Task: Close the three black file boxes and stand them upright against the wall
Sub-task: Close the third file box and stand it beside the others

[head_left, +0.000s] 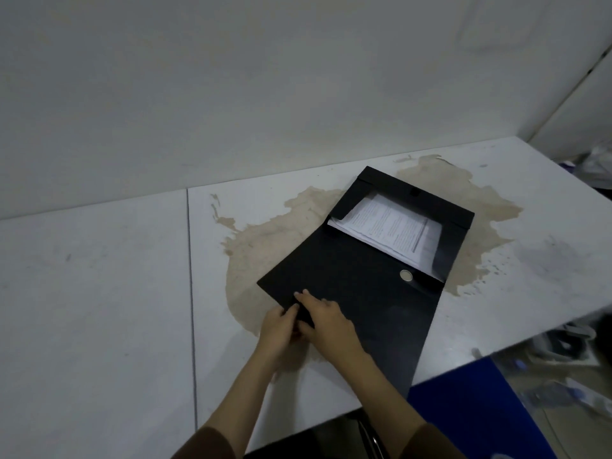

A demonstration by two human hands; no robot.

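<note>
Both hands pinching the flap corner of an open black file box.

I'm seeing the left hand point(280, 327) and right hand point(326, 321) gripping the matte flap; the flat box point(364, 293) is lying on the stained white counter point(99, 276), printed sheets point(387, 230) showing beyond its round metal snap point(406, 275).

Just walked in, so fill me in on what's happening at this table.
A person is working on a black file box lying flat on the stained white table. Both hands, left hand and right hand, hold a corner of its cover. The box is partly open, with printed papers showing inside.
</note>
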